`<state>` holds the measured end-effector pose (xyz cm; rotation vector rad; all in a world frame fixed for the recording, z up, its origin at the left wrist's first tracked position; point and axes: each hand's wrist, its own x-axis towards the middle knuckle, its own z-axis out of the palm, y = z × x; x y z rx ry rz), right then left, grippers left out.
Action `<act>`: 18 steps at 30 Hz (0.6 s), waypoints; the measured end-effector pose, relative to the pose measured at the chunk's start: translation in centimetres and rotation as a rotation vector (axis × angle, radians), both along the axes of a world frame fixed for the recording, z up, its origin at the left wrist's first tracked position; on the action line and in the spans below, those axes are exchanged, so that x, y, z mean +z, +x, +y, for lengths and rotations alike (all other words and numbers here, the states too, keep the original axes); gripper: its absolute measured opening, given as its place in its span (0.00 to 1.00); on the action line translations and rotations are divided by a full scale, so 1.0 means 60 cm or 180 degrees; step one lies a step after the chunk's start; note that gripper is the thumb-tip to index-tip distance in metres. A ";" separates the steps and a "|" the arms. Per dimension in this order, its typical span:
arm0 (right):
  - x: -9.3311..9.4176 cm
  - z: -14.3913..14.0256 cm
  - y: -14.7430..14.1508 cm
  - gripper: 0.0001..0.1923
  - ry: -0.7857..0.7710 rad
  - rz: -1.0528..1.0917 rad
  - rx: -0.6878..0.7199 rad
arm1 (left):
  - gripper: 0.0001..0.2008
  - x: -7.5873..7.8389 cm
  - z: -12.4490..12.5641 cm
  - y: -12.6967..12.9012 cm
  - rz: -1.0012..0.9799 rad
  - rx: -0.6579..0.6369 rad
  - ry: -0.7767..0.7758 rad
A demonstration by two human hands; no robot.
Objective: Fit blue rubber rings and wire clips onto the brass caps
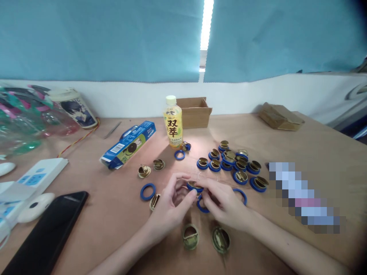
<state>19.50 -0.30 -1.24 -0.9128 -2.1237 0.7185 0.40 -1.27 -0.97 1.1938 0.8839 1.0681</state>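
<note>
Cap [194,185], blue-ringed, pinched between fingertips of left hand [174,202] and right hand [222,200]; beyond the right hand, clustered ringed caps [240,177] look done, while bare caps [190,237] bodyward of both hands and a loose ring [141,193] outside the left seem not yet paired.

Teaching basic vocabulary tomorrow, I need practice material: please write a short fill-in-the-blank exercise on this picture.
1. The left hand and right hand meet at a brass-coloured piece with a ____ rim.
2. The bottle has a mainly ____ label.
3. The phone lies to the ____ of the left hand.

Missing words: blue; yellow; left.
</note>
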 end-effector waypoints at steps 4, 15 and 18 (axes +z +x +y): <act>-0.001 0.000 0.000 0.16 0.0058 -0.0023 -0.0067 | 0.17 0.003 0.000 0.002 0.0023 0.0022 0.0117; 0.004 -0.001 -0.002 0.18 -0.0048 -0.0082 -0.0244 | 0.19 0.003 -0.001 0.003 0.0250 0.0141 0.0421; 0.003 -0.002 -0.001 0.19 0.0012 -0.0080 -0.0275 | 0.19 0.000 -0.002 0.002 0.0454 0.0142 0.0627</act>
